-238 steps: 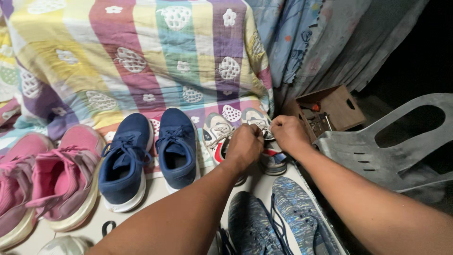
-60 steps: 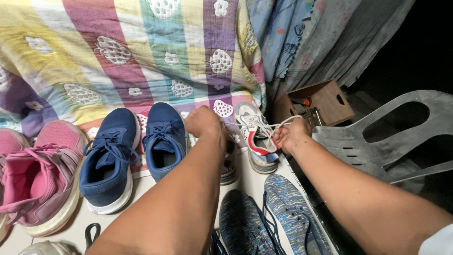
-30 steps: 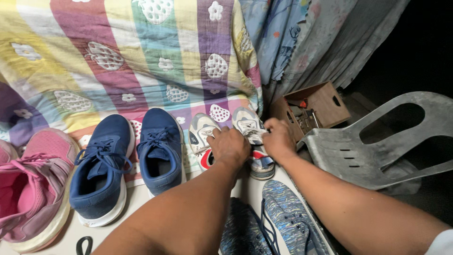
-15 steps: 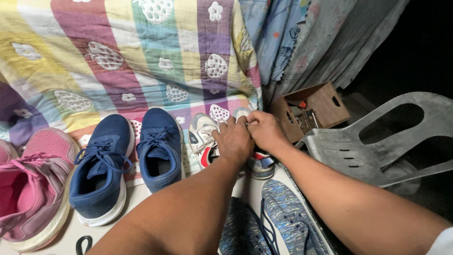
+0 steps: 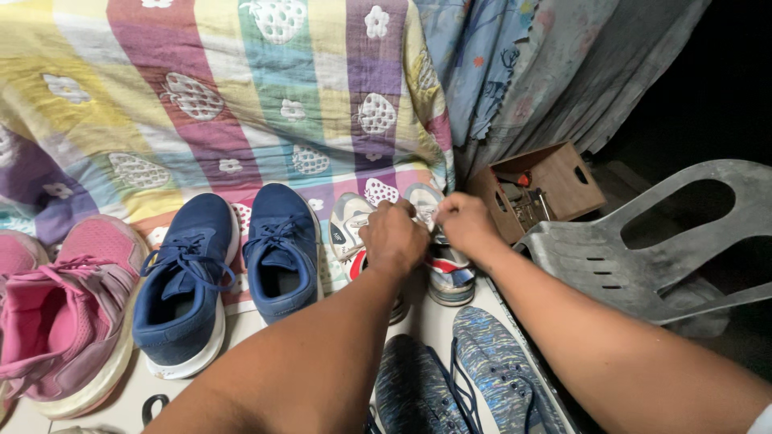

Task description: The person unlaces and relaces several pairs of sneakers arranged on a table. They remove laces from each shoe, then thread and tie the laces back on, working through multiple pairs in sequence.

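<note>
Head view: both hands, left (image 5: 392, 237) and right (image 5: 465, 225), pinch white sneaker (image 5: 441, 241) laces; navy shoes (image 5: 233, 265) beside, grey chair (image 5: 643, 249) right.

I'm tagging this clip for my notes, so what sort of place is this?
Probably a bedroom floor at home. A patchwork blanket hangs over what looks like a bed, pairs of shoes line the floor, and both hands work at a white sneaker beside a plastic chair.

Single head view: looks steeply down and forward over both forearms, close, onto shoes (image 5: 281, 249) lined along a floor before a blanket (image 5: 241, 88).
</note>
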